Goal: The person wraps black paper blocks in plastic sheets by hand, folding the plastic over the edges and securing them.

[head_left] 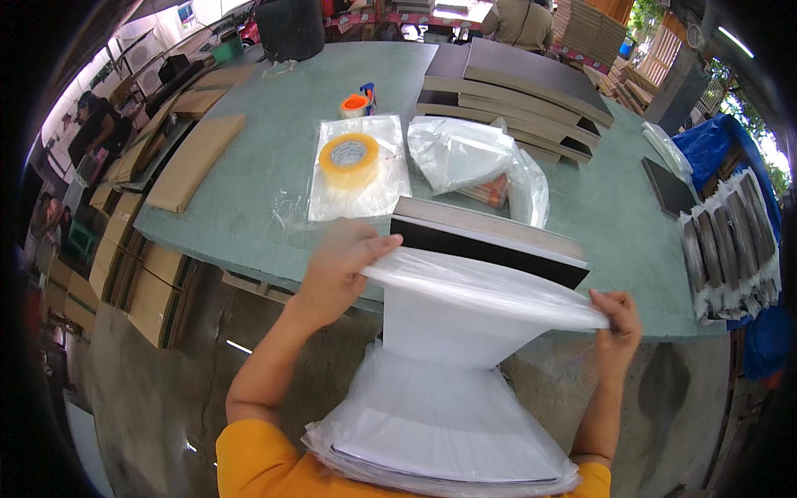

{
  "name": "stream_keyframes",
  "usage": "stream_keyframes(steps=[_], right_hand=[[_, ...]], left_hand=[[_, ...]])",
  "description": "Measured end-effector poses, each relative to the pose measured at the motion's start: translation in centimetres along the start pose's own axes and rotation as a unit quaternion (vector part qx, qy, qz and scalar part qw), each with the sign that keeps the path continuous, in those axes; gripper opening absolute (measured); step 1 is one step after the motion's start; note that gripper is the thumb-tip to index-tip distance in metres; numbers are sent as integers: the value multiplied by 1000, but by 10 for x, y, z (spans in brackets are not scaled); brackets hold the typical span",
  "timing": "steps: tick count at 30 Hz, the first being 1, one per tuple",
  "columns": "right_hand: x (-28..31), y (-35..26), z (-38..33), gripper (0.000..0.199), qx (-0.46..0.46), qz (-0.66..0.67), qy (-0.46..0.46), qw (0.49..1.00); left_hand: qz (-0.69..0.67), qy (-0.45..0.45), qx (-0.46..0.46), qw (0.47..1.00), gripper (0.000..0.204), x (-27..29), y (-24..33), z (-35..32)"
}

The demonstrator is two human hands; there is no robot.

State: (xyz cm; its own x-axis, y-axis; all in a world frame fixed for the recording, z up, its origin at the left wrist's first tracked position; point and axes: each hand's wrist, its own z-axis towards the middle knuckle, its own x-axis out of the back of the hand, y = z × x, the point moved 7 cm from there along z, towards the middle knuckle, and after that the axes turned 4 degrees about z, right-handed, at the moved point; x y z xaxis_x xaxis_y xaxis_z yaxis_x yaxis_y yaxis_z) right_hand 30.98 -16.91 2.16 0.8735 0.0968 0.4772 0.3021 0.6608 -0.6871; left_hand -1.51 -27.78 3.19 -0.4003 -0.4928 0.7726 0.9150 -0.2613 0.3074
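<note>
My left hand and my right hand pinch opposite ends of the folded upper edge of a translucent white plastic bag, which is stretched between them. Below that edge a flat white panel shows. More clear plastic with white inside spreads down against my orange shirt; whether it is one piece with the bag, I cannot tell. Just beyond the bag's edge, a black board with a pale edge lies on the green table, close to my left fingertips.
A roll of yellowish tape rests on clear plastic bags. Behind it stands an orange tape dispenser. Crumpled plastic packs, stacked dark boards and wrapped grey bundles lie farther off. Cardboard lines the left side. Other people sit in the background.
</note>
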Motion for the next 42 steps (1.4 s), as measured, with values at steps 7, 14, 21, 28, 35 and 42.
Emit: stream_keyframes(steps=[7,14,21,28,35,42], right_hand=[[-74,113,-88,48,-429,505,-276,696],[-159,259,-261,37,-418,171,-381,806],[-44,33,-82,33,-196,392,-426,792],[-193,42,-196,55,-150,239,-665,691],[-210,141,-216,56,-235,28,-574,784],[-207,173,-212,31,-334,115,-411,840]], left_hand=[[-645,-286,278,652,37,-97,-49,-89],[-552,-389,492,550,21,-263,-103,-287],[-402,-412,112,810,23,-38,28,-65],[-374,-570,40,730,46,-196,53,-179],[-249,-686,-76,680,40,-148,60,-97],[-71,-252,-177,949,21,-130,93,220]])
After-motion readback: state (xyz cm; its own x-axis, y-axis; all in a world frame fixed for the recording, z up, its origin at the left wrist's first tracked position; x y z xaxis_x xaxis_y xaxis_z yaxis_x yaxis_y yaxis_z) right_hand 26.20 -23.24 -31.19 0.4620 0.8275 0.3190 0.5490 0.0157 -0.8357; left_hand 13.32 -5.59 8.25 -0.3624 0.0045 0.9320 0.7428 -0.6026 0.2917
